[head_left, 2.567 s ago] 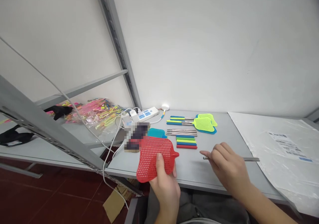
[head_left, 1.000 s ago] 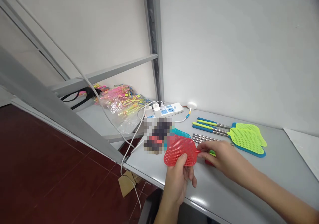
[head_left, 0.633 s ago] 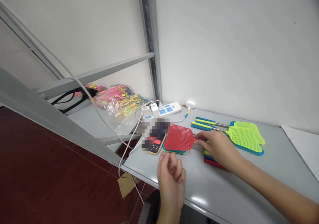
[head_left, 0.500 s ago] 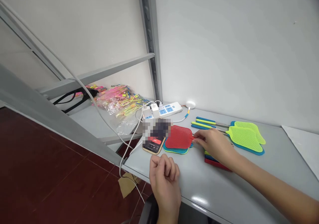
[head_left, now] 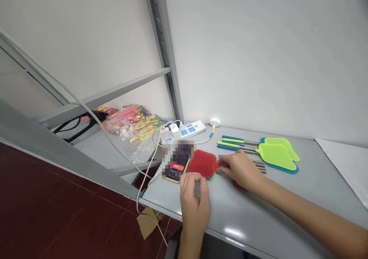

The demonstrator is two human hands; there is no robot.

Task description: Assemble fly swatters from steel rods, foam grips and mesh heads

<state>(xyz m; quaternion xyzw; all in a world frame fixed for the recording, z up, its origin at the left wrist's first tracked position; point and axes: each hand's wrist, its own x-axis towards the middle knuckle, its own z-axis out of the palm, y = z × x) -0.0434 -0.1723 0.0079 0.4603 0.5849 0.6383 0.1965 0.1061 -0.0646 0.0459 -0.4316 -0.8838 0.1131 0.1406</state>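
Note:
My right hand [head_left: 241,170] pinches the narrow neck of a red fly swatter head [head_left: 203,163] between thumb and fingers. Blue and yellow-green edges of other swatter heads show beneath the red mesh. Just below its near edge, my left hand [head_left: 194,193] is raised with bent fingers and a gap between thumb and forefinger, holding nothing. Past my right hand lie metal rods [head_left: 261,166], partly covered by it. Something red peeks out under my right wrist. Farther right rest assembled swatters with yellow-green heads [head_left: 274,156] and blue ones under them, their handles pointing left.
A phone [head_left: 176,167], partly pixelated, lies left of the red head. Behind it are a white power strip [head_left: 186,131] with plugs and a round white device [head_left: 215,122]. Cables hang over the table's left edge. Bagged colourful cords [head_left: 135,121] lie beyond the grey metal frame [head_left: 163,40].
My left hand has risen toward the red head, and its fingers have uncurled into a gap. The red head has tilted slightly in my right hand. The view has shifted a little.

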